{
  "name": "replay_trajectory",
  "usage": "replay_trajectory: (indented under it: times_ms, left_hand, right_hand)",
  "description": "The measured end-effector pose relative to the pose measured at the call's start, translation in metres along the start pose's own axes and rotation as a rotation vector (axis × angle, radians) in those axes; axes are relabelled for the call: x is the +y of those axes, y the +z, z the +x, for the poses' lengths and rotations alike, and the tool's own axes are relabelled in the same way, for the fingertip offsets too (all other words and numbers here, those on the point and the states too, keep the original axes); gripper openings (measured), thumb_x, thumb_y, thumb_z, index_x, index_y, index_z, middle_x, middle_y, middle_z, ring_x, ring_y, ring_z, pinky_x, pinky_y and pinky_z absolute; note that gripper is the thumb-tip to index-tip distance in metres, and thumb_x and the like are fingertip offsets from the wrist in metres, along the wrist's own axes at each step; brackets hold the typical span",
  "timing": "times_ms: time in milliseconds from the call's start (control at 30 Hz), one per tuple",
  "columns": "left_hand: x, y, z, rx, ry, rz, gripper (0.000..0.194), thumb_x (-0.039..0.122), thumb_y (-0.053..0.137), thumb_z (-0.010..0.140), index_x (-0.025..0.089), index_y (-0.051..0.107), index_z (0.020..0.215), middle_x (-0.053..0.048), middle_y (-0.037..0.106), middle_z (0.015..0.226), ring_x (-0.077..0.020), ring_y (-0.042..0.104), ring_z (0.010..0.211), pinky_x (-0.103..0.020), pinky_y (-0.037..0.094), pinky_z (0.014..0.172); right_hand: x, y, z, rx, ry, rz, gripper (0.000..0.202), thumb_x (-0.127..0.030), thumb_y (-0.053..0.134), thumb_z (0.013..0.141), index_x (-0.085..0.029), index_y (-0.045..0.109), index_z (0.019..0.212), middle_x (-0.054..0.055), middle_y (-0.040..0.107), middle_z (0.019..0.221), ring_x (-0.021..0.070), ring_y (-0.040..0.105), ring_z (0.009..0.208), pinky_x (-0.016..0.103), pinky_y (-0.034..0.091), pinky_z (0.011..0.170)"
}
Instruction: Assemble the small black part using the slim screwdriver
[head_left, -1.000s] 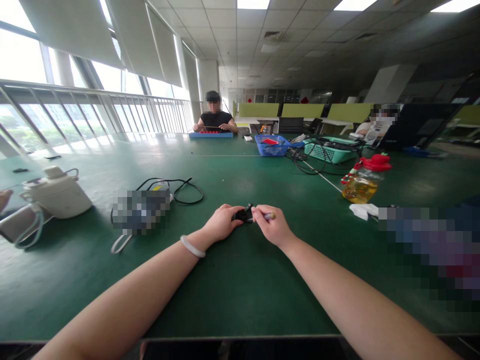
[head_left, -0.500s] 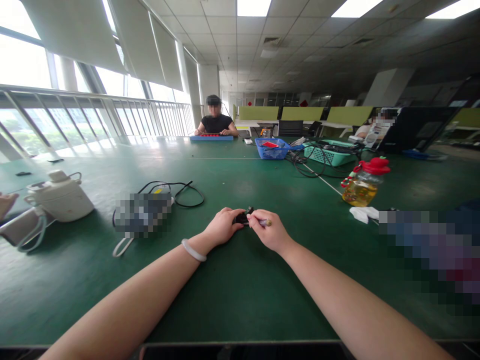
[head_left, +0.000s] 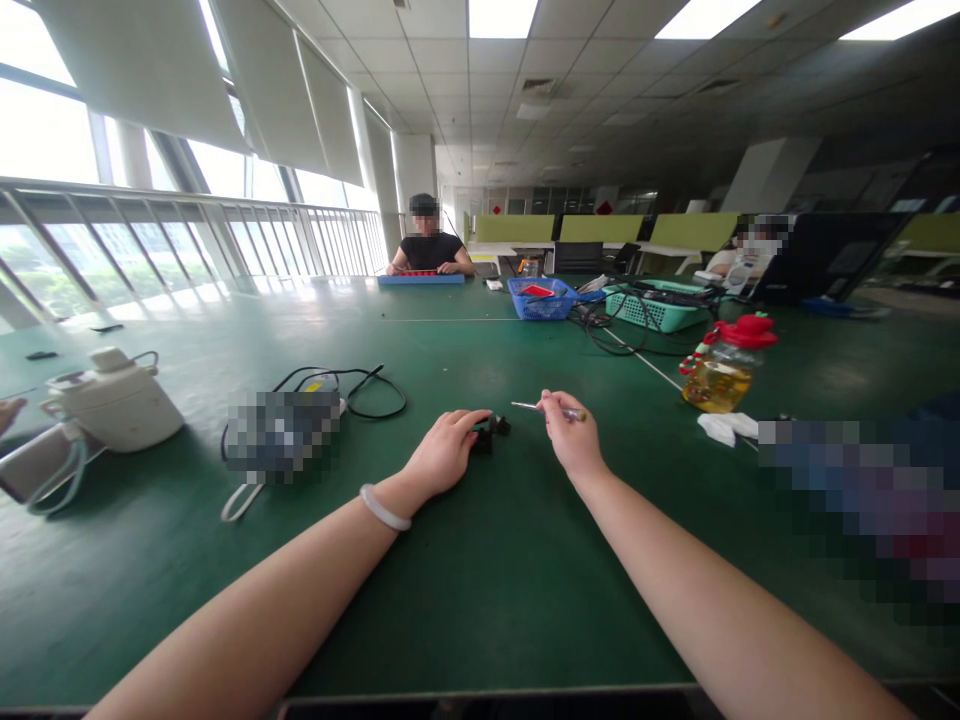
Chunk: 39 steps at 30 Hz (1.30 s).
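Near the middle of the green table lies a small black object, with a small dark part at its right end. My left hand is at its left side, fingers round its edge, thumb and fingertips against it. To the right, my right hand is closed on a thin screwdriver-like tool. The tool's metal tip points left, above the table and apart from the black object. Fine detail of the black object is too small to make out.
A white bottle and a blurred item with a black cable are on the left. At the right stands a red-lidded bottle. Farther back are a blue basket, a green basket and a seated person.
My right hand has moved right, away from the black object, and the tool's tip now shows. My left hand's fingers have straightened somewhat over the object.
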<state>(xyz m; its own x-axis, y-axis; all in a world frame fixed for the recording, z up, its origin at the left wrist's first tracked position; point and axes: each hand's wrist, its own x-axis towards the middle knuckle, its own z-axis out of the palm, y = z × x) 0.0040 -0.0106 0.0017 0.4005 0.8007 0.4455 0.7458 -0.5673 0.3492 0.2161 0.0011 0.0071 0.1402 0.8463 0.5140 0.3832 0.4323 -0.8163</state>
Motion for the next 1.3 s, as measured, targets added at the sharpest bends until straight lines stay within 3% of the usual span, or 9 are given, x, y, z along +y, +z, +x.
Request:
replay_trajectory:
  times_ms: [100,300,433,633,800,1000,1300]
  left_hand:
    - [-0.002,0.0,0.0,0.029,-0.05,0.057,0.042,0.014,0.037,0.09,0.024,0.05,0.129,-0.007,0.058,0.119,-0.0211,0.053,0.107,-0.036,0.042,0.097]
    - [-0.012,0.003,-0.002,-0.024,-0.232,0.245,0.048,0.013,0.035,0.088,0.033,0.053,0.128,-0.007,0.057,0.119,-0.026,0.051,0.103,-0.042,0.042,0.089]
    - [-0.017,0.005,-0.004,-0.065,-0.252,0.266,0.046,0.013,0.042,0.083,0.034,0.06,0.12,-0.007,0.059,0.115,-0.0283,0.05,0.103,-0.046,0.039,0.09]
    - [-0.014,0.005,-0.003,-0.035,-0.282,0.257,0.035,0.017,0.043,0.085,0.031,0.067,0.106,-0.006,0.061,0.115,-0.0289,0.049,0.108,-0.048,0.037,0.094]
    - [-0.01,0.005,0.0,-0.002,-0.198,0.173,0.033,0.016,0.041,0.088,0.024,0.061,0.112,-0.005,0.06,0.121,-0.0249,0.048,0.115,-0.043,0.038,0.1]
    - [-0.006,0.004,0.002,-0.07,-0.041,0.079,0.043,0.012,0.042,0.086,0.024,0.054,0.125,-0.004,0.062,0.122,-0.0216,0.05,0.118,-0.039,0.04,0.103]
    - [-0.005,0.003,0.002,-0.104,-0.004,0.078,0.048,0.005,0.041,0.082,0.026,0.058,0.122,-0.001,0.064,0.121,-0.0214,0.051,0.116,-0.037,0.041,0.102]
  right_hand:
    - [-0.001,0.001,0.0,0.007,0.056,-0.063,0.042,-0.055,0.047,0.085,-0.02,0.061,0.068,-0.001,0.054,0.053,0.0129,0.047,0.049,0.024,0.032,0.049]
    - [-0.006,0.002,-0.003,-0.021,-0.036,-0.168,0.041,-0.05,0.045,0.087,-0.02,0.062,0.065,0.001,0.059,0.055,0.0151,0.052,0.053,0.024,0.034,0.052]
    - [-0.006,0.005,-0.005,-0.088,-0.047,-0.17,0.041,-0.049,0.045,0.088,-0.02,0.063,0.065,0.001,0.06,0.057,0.0151,0.054,0.055,0.024,0.035,0.052]
    - [-0.007,0.009,-0.008,-0.224,-0.054,-0.073,0.037,-0.048,0.048,0.086,-0.019,0.066,0.07,0.0,0.059,0.058,0.0137,0.051,0.053,0.024,0.035,0.051]
    - [-0.004,0.006,-0.005,-0.151,-0.034,-0.084,0.041,-0.048,0.046,0.088,-0.019,0.063,0.065,-0.001,0.053,0.053,0.0133,0.05,0.053,0.024,0.035,0.052]
    - [-0.002,0.009,-0.006,-0.245,-0.001,0.002,0.04,-0.052,0.048,0.086,-0.02,0.066,0.07,-0.001,0.057,0.056,0.0125,0.051,0.049,0.025,0.037,0.05]
    - [-0.008,0.005,-0.006,-0.13,-0.055,-0.078,0.042,-0.049,0.044,0.088,-0.02,0.063,0.063,-0.001,0.054,0.052,0.014,0.051,0.052,0.025,0.036,0.052]
